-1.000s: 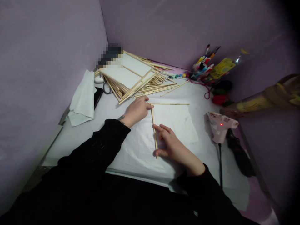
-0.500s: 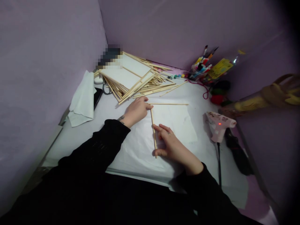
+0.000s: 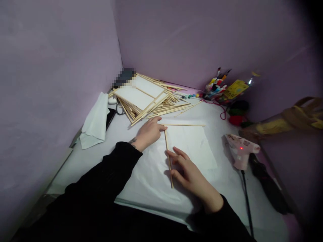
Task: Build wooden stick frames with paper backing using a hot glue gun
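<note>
A white paper sheet [image 3: 194,144] lies on the white table [image 3: 141,178]. A thin wooden stick [image 3: 168,158] runs along its left edge and a second stick [image 3: 184,125] along its far edge; they meet at the far left corner. My left hand [image 3: 148,132] rests with curled fingers at that corner, fingertips pressing on the joint. My right hand [image 3: 188,171] lies flat on the paper, fingers stretched out, fingertips and thumb against the nearer stick.
A pile of stick frames and loose sticks [image 3: 148,99] lies at the back. A pink glue gun [image 3: 241,149] with a red light stands at the right, its cord trailing toward me. Brushes and markers [image 3: 218,85], red yarn [image 3: 234,120] and a folded cloth [image 3: 96,122] surround the area.
The view has tilted, so everything sits lower in the frame. My right thumb has shifted slightly up along the near stick; both hands stay on the sticks.
</note>
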